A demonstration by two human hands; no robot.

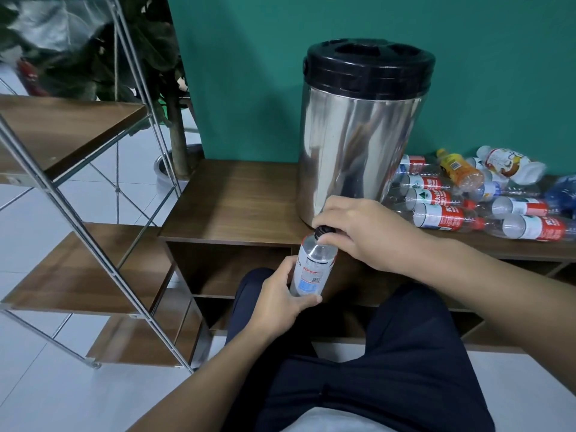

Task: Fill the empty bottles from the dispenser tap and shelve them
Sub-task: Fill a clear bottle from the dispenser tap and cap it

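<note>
A clear plastic bottle (312,267) with a white label is held upright just under the front of the steel dispenser (355,145). My left hand (280,299) grips the bottle's lower body. My right hand (358,229) reaches over its neck, fingers curled round a small black part at the bottle's mouth, either the tap or a cap; I cannot tell which. The dispenser has a black lid and stands on a wooden cabinet (233,201). Several empty bottles (461,198) lie in a pile to its right.
A metal-framed rack with wooden shelves (71,129) stands at the left, with lower shelves (78,269) below. A potted plant (174,120) sits behind it. The cabinet has open compartments (224,269) underneath. My knees in dark trousers (389,353) fill the foreground.
</note>
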